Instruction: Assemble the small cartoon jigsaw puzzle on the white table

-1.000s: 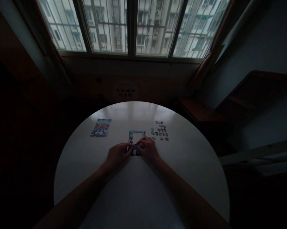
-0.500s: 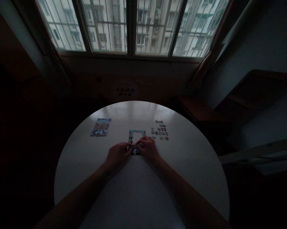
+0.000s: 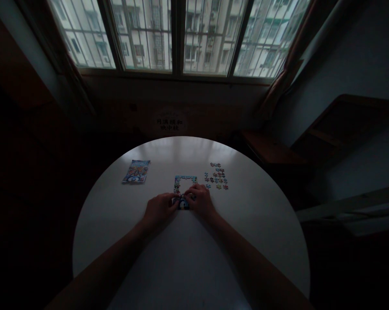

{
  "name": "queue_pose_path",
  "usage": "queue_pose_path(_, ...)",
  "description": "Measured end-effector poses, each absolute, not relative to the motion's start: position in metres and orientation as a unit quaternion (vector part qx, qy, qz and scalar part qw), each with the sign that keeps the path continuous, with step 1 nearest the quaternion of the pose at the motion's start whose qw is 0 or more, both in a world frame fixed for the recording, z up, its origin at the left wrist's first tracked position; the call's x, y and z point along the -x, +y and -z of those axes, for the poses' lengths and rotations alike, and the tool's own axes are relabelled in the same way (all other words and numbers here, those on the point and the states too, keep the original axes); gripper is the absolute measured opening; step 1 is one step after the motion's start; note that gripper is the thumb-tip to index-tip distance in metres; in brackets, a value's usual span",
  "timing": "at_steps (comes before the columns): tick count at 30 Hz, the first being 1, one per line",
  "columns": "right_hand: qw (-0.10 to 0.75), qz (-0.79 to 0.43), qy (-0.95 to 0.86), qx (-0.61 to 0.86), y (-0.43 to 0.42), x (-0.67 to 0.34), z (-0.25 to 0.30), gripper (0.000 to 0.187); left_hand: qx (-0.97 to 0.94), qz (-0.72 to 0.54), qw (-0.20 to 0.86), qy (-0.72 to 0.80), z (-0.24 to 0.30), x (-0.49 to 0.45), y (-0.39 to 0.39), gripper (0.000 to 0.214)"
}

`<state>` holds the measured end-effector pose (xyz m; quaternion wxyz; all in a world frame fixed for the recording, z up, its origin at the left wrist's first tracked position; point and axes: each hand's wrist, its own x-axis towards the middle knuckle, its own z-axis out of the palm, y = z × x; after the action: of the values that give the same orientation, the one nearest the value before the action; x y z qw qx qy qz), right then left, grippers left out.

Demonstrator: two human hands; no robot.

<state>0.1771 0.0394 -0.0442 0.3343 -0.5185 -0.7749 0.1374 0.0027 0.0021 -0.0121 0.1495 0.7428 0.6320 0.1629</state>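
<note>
- Risk, joints: if either hand is pressing unevenly, the puzzle [image 3: 184, 204] could be buckling and springing apart at its narrow left edge, which is probably its weakest stretch.
- Risk, drift: nothing visible is fencing the puzzle in, so a sideways push could be sliding the whole outline across the smooth white surface [image 3: 184, 262].
- Risk, spill: the nearest of the loose pieces [image 3: 220, 175] are lying just beyond the right hand [image 3: 200, 200]; a careless knuckle could be scattering them.
- Risk, fit: the dim light and the covering fingers could be hiding a poorly seated tab.
- Appearance: the puzzle is showing a light-blue top strip, a mottled left side and a dark-blue lower block with a white, rounded figure (penguin-like, though the detail is too small to confirm). Bare white is showing through the middle gap.
- Position: it is lying flat near the middle of the surface, between the loose pieces and a colourful printed sheet [image 3: 136, 172].
- Left hand [image 3: 162, 205]: fingers are curling inward, thumb near forefinger, tips touching the puzzle's left side; whether they are pinching a piece is not discernible.
- Right hand: similarly curled, its tips are meeting the puzzle's right part and partly covering it; any grip is equally unclear.
</note>
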Motion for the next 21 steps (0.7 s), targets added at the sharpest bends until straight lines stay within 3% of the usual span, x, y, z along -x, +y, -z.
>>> queue_pose_path(21,0.333,-0.139,-0.782,0.508,0.0375,-0.177,0.0437,0.008,-0.752,-0.145,0.146,0.626,0.0095,-0.0037,0.001,0.031)
